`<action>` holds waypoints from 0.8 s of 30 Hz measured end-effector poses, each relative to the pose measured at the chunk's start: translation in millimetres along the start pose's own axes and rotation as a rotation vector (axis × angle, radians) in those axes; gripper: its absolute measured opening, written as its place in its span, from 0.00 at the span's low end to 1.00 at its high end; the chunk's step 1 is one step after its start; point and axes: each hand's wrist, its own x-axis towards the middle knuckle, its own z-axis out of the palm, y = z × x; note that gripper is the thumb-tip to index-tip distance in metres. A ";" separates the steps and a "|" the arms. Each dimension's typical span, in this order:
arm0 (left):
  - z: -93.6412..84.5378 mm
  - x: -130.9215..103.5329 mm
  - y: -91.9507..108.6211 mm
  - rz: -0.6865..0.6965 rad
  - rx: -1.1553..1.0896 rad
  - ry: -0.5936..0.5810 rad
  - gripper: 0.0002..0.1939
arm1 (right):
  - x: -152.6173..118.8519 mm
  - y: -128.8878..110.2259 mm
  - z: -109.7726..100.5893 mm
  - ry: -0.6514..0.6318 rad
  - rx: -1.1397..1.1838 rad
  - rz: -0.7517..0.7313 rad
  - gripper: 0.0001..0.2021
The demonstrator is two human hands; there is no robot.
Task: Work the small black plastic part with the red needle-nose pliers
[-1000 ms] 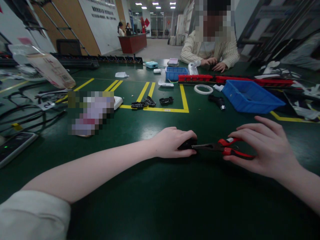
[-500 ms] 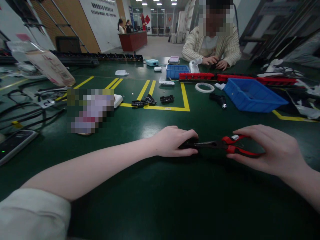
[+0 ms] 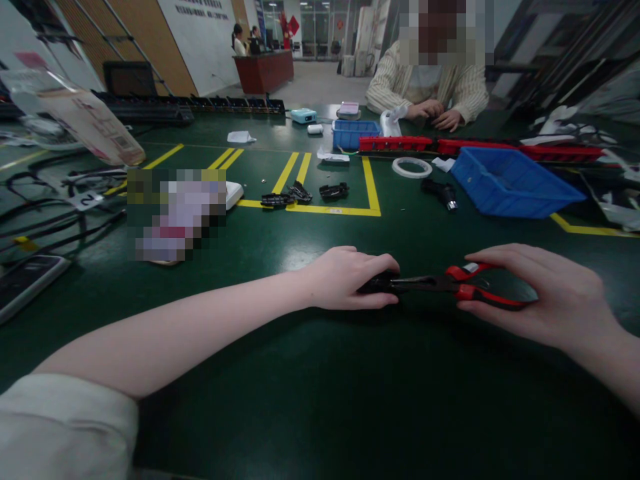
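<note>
So the biggest thing here is the tabletop (image 3: 320, 400), smooth dark green with a soft sheen and strips of yellow tape (image 3: 371, 187) laid out in straight lines. Across it sits another person in a striped, ribbed-looking shirt (image 3: 395, 83). There's a blue plastic bin (image 3: 510, 190) with flared walls, sitting at an angle. Now the hands: the right hand (image 3: 555, 293) is in a wide curve around the red-and-black handles of some long-nose pliers (image 3: 445, 283), and the handles are spread apart. The left hand (image 3: 345, 279) pinches a small black part (image 3: 376, 285) between thumb and fingers, just above the tabletop or on it (can't tell), with the slim metal nose of the pliers right up against it. Farther back there's a flat white ring (image 3: 412, 167) and some ridged, black, plastic-looking pieces (image 3: 334, 191). As for writing, the dark wall lettering (image 3: 200, 10) is too blurry to read, the print on the beige pouch (image 3: 95, 127) likewise, and a white tag (image 3: 86, 199) among the cables shows what looks like a tilted "2".
</note>
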 end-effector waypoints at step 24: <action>2.7 0.1 -1.4 0.053 0.033 0.024 0.18 | 4.6 -6.1 0.5 -0.044 -0.028 -0.046 0.20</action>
